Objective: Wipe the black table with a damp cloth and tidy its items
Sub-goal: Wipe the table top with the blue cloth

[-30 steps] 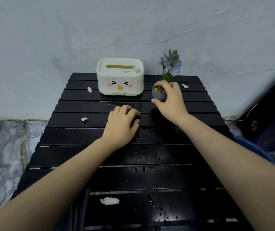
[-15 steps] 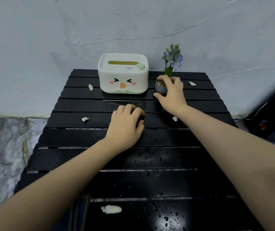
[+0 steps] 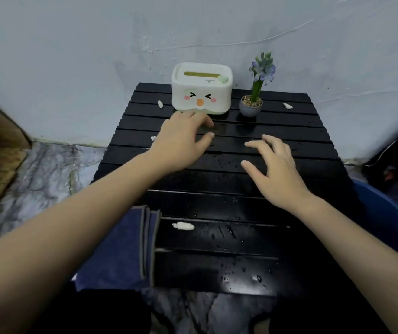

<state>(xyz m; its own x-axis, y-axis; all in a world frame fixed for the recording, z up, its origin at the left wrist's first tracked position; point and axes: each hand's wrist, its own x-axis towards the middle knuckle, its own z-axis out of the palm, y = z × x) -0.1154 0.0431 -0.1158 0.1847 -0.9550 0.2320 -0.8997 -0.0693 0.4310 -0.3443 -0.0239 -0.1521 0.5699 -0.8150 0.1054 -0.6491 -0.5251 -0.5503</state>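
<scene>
The black slatted table (image 3: 217, 268) is wet with water drops. At its back stand a white tissue box (image 3: 201, 89) with a cartoon face and, to its right, a small grey pot with a blue-flowered plant (image 3: 251, 106). My left hand (image 3: 182, 141) hovers just in front of the tissue box, fingers spread, holding nothing. Over the middle of the table my right hand (image 3: 273, 169) is open and empty, well clear of the pot. A folded dark blue cloth (image 3: 120, 251) lies on the table's near left edge, partly under my left forearm. White scraps (image 3: 183, 225) dot the slats.
More white scraps lie left of the box (image 3: 160, 104), at the left edge (image 3: 153, 138) and at the back right (image 3: 287, 106). A blue basin (image 3: 386, 218) sits at the right of the table. The wall rises directly behind; marble floor to the left.
My right hand has let go of the flower pot, which now stands beside the tissue box, and has drawn back. My left hand has opened and moved toward the box. The view pulled back.
</scene>
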